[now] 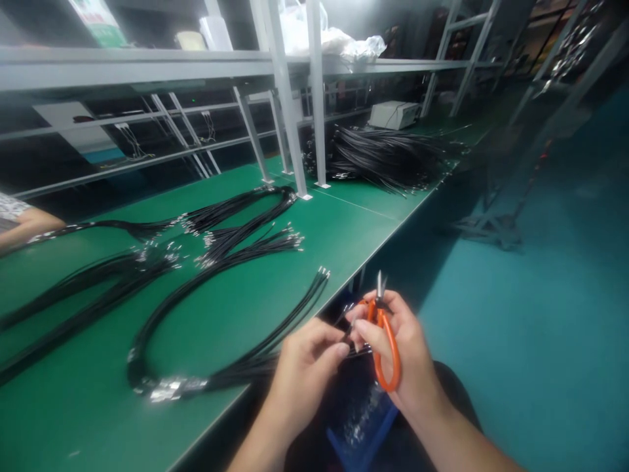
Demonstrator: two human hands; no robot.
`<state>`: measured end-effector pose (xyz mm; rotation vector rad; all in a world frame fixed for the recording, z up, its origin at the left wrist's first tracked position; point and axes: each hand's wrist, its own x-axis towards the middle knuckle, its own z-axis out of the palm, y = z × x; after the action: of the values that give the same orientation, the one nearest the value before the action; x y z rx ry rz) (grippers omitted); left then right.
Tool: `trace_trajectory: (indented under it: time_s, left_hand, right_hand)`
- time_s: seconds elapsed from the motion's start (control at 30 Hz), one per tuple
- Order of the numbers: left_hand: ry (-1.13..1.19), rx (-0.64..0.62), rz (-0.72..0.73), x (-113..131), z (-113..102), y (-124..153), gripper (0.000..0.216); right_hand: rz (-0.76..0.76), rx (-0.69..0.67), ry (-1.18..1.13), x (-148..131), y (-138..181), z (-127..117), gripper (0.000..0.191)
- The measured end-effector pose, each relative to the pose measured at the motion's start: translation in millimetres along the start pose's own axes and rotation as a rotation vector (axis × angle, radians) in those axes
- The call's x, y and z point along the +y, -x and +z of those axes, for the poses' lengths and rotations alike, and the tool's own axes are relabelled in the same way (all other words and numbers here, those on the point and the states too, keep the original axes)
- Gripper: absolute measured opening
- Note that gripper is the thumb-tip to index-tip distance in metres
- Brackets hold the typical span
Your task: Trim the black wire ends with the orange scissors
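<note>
Text: none legible | white-and-green package [101,25] on shelf [147,69]: faint reddish marks, possibly print, too blurred to read | silvery wrap [171,389] on black cable bundle [170,308]: glare, no lettering readable

Crumpled white plastic [339,40] lies on a shelf [147,69].

1. The left grip [305,367] is a bare human hand, with a rounded thumb tip and a short thumbnail.
2. The left forearm [263,429] is uncovered as far as the lower edge, broadening away from a slimmer wrist.
3. The right grip [411,347] is likewise an ungloved hand, its fingers partly hidden.
4. The right forearm [466,436] is also bare, smooth and unmarked, widening toward the lower edge.
5. Both wrists are plain.
</note>
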<state>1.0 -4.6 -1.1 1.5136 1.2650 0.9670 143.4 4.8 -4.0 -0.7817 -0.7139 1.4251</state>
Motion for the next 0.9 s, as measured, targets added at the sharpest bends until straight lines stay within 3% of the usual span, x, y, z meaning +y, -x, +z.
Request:
trace_trajectory:
  time_s: [0.43, 0.63, 0.77, 0.9]
  left_hand:
    - [-0.106, 0.039, -0.049, 2, 2, 4, 0.014]
    - [-0.014, 0.054, -0.054, -4, 6, 7, 0.011]
    - [0.086, 0.081, 0.007, -5, 5, 7, 0.012]
    - [0.055, 0.118, 0.110, 7, 2, 4, 0.014]
  right_hand:
    - [0.018, 0.064, 0.037, 0, 0, 4, 0.030]
    - [0.136, 0.069, -0.098, -1, 2, 8, 0.028]
    - [0.255, 0.060, -0.190, 1, 3, 11, 0.024]
    - [0.216, 0.070, -0.166, 2, 7, 19, 0.025]
